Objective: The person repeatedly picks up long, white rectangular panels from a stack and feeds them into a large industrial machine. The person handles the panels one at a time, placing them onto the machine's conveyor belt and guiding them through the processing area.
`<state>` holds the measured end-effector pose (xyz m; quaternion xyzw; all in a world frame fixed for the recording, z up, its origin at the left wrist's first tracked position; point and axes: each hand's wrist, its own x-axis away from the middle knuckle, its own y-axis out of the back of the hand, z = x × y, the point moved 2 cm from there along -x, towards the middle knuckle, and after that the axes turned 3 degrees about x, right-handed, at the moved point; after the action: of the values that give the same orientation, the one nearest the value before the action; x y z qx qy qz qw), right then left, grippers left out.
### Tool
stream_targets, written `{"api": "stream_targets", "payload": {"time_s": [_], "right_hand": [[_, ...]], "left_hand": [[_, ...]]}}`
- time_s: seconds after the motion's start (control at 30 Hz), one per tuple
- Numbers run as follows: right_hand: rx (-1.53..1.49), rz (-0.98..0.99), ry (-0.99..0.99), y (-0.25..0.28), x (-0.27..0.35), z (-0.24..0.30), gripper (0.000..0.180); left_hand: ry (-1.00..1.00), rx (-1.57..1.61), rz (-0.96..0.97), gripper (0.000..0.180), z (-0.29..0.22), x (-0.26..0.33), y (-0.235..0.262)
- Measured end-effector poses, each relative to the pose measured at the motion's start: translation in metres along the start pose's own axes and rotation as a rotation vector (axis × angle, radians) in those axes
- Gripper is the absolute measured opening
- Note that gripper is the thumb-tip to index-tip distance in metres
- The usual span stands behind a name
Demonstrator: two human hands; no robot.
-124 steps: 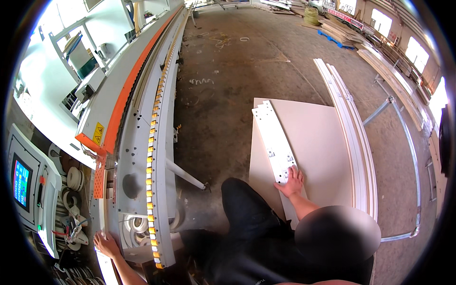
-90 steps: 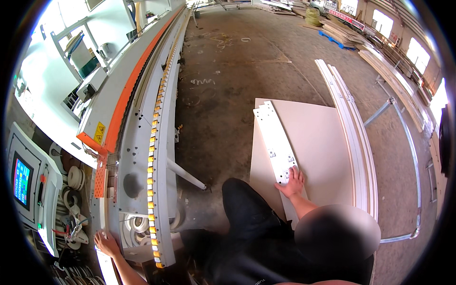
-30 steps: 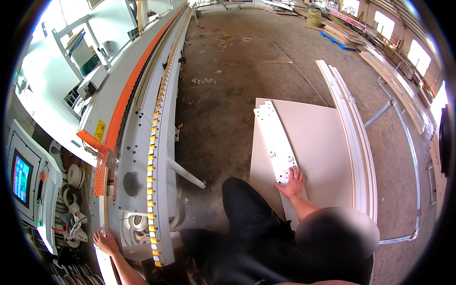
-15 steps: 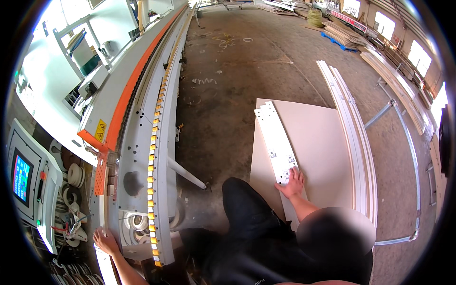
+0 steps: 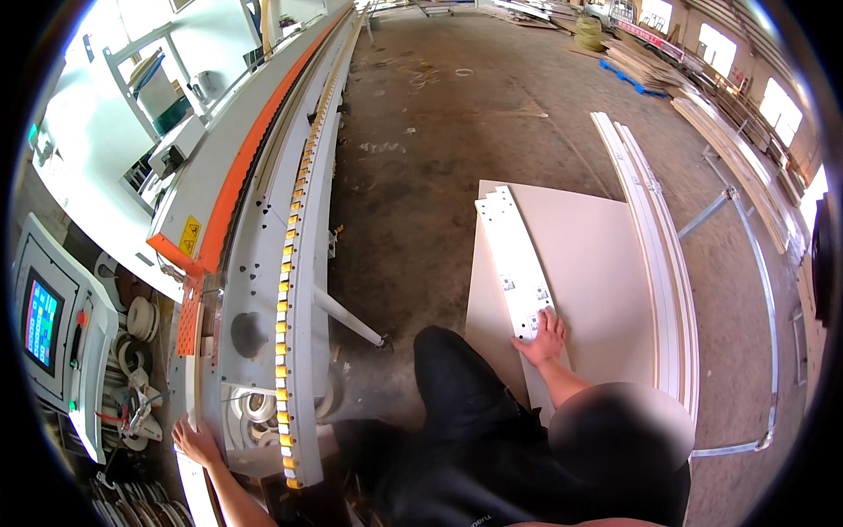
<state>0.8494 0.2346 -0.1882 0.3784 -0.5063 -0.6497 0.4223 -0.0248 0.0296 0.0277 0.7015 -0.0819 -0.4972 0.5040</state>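
My left hand is at the lower left, its fingers bent over a narrow pale board that lies lengthwise along the near end of a long edge-banding machine. The underside of that grip is hidden. On the right, my right hand lies with spread fingers on the near part of some narrow white boards. These boards have dark holes and small printed labels, and rest on a wide beige panel. The thumb of my right hand reaches their left edge.
A roller rail with yellow and white rollers runs along the machine. A control panel with a lit screen stands far left, near rolls of banding. Long white strips flank the panel, beside a metal tube frame.
The view has shifted slightly, so the scene sits a little differently in the picture. Both hands keep their places on the boards.
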Motion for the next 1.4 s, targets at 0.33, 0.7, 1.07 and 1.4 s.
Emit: {"api": "stream_targets", "payload": {"time_s": [0.33, 0.7, 1.07, 1.4], "right_hand": [[-0.009, 0.02, -0.007, 0.002, 0.001, 0.0, 0.118], [0.0, -0.009, 0.009, 0.002, 0.001, -0.001, 0.119], [-0.007, -0.014, 0.008, 0.003, 0.002, -0.002, 0.118], [0.012, 0.03, -0.017, -0.001, -0.001, -0.002, 0.12]], "left_hand": [[0.01, 0.003, -0.003, 0.022, -0.005, 0.001, 0.002], [0.015, 0.03, -0.035, 0.023, -0.015, -0.002, 0.01], [0.029, 0.039, 0.019, 0.03, -0.013, -0.002, 0.009], [0.055, 0.012, 0.084, 0.034, 0.004, -0.003, -0.002]]}}
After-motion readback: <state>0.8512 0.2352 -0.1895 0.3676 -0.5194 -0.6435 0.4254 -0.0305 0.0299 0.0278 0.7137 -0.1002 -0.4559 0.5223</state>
